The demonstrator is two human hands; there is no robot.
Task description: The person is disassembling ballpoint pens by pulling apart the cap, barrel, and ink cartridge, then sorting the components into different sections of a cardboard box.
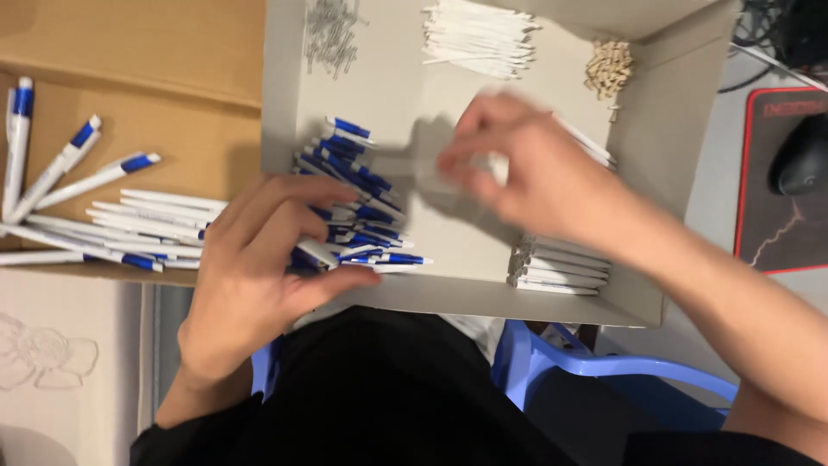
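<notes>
Finished white-and-blue pens lie in a loose heap in the brown cardboard box at the left. Beside it sits a shallow grey cardboard tray. The left hand rests at the tray's near-left corner, fingers curled on the pile of blue-and-white pen parts there. Metal springs lie at the far-left corner, white refill tubes along the far edge. The right hand, blurred, hovers mid-tray; whether it grips anything cannot be told. White barrels are stacked near the near-right corner.
</notes>
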